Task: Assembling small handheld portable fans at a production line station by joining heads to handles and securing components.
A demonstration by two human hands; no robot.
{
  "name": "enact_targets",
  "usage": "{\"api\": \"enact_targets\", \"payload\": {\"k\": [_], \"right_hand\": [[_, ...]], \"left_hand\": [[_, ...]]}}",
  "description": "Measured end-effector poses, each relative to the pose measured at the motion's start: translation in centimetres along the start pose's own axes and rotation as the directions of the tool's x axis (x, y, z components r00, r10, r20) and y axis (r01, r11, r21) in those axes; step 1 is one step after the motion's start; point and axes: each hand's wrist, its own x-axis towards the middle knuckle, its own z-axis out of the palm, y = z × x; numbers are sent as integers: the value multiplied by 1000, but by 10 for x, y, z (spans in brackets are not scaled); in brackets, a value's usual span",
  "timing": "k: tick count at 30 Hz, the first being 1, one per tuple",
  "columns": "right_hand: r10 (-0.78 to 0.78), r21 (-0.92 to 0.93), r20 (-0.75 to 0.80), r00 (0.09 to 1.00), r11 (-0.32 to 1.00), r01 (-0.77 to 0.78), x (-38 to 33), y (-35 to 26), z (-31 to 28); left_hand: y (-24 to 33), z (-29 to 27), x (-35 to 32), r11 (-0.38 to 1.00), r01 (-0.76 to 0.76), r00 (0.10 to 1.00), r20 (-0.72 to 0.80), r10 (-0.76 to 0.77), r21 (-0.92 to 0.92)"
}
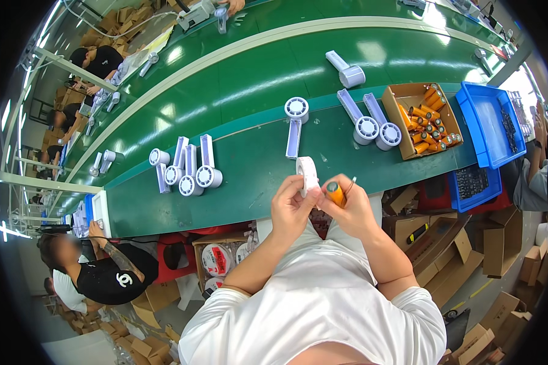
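My left hand [291,207] is closed around a white tape roll [309,173], held upright by its rim above the near edge of the bench. In my right hand [354,212] is an orange cylindrical battery [335,193] with one end facing up. The two hands nearly meet at the thumbs, beside the roll. A thin pale tip [354,180] shows by my right fingers; what it belongs to, I cannot make out. Just beyond my hands lies a pale lilac handheld fan housing [296,109], its handle open and pointing toward me.
Several fan housings [190,184] lie on the green bench [249,176] to the left; two more [366,129] lie right of centre. A cardboard box [402,152] of orange batteries and blue trays [486,159] stand at the right. A co-worker [112,271] sits at the left.
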Motion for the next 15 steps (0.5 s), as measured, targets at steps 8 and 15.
{"api": "enact_targets", "payload": {"k": [8,15], "right_hand": [[-51,333,-167,985,937,105,-7,-9,-1],[-220,-3,-259,941,974,227,-8,-18,-1]], "left_hand": [[6,1,5,996,20,998,-63,-15,82],[6,1,5,844,-258,961,31,276,471]]}}
